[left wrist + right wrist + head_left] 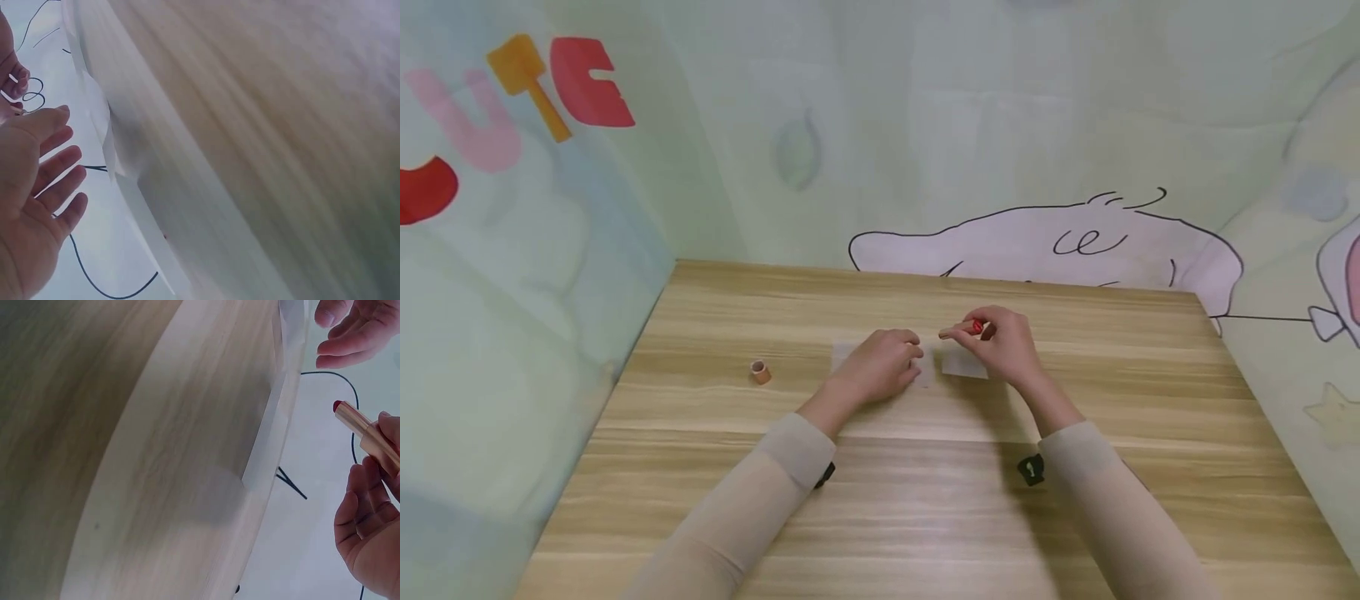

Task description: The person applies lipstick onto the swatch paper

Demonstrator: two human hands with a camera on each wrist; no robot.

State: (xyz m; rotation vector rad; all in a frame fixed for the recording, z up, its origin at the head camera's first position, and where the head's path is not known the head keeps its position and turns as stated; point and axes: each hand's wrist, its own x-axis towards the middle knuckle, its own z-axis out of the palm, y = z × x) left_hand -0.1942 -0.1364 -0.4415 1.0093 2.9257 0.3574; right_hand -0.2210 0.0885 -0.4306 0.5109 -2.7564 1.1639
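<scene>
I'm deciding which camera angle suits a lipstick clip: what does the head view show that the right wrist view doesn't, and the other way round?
Only the head view: the open copper-coloured cap on the table, the coloured letters on the wall and both sleeves.

Only the right wrist view: the red tip in clear sight; in the head view it is too small to make out.

Both: the right hand holding the lipstick, the left hand, white paper and the wood-grain table.
</scene>
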